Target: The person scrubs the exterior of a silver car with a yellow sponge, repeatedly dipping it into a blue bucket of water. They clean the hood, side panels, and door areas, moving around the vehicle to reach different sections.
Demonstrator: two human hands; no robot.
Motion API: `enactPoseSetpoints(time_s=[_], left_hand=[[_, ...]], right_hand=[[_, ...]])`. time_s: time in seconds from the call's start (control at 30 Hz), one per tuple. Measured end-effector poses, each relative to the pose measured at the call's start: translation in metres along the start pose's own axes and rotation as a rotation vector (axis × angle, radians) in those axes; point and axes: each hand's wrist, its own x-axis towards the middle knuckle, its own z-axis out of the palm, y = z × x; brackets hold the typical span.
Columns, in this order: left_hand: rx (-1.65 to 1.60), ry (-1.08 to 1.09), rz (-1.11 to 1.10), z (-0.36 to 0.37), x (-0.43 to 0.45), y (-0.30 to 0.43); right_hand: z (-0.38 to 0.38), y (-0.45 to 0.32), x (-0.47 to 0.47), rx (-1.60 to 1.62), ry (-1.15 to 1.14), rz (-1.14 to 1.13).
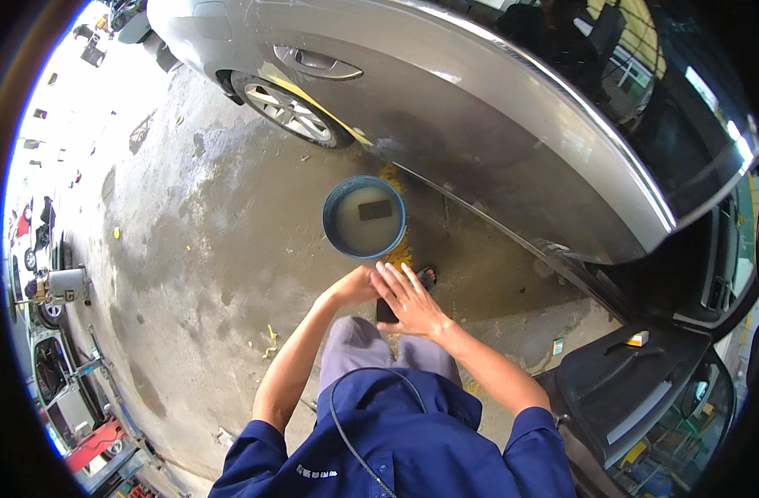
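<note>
My left hand point(354, 286) and my right hand point(410, 302) meet in front of my knees, the right one with its fingers spread, overlapping the left fingertips. A dark flat block point(387, 311) shows just below and between the hands; whether a hand holds it cannot be told. Beyond them a blue bucket point(327, 233) of cloudy water stands on the wet floor, with a dark rectangular block point(375, 210) in the water. The grey car's rear door point(454, 140) rises close by at the upper right, with its door handle point(320, 63) above the wheel.
The car's rear wheel point(289, 112) is beyond the bucket. An open front door point(634, 380) juts out at the lower right, a small box point(637, 338) on it. Another small box point(557, 347) lies on the floor. Other vehicles and an air compressor point(67, 285) stand far left.
</note>
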Motion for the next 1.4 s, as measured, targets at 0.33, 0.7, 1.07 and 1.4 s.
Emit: enactPoseSetpoints(time_s=[0.33, 0.7, 1.07, 1.4], left_hand=[[-0.295, -0.02, -0.317, -0.087, 0.126, -0.171], [0.436, 0.139, -0.105, -0.122, 0.302, -0.39], [0.669, -0.014, -0.033, -0.039, 0.393, -0.573], [-0.014, 0.01, -0.447, -0.085, 0.263, -0.293]], right_hand=[[0.132, 0.102, 0.122, 0.238, 0.017, 0.277], [0.447, 0.328, 0.266, 0.059, 0.27, 1.19], [0.622, 0.407, 0.227, -0.225, -0.056, 1.051], [0.348, 0.246, 0.224, 1.634, 0.947, 1.348]])
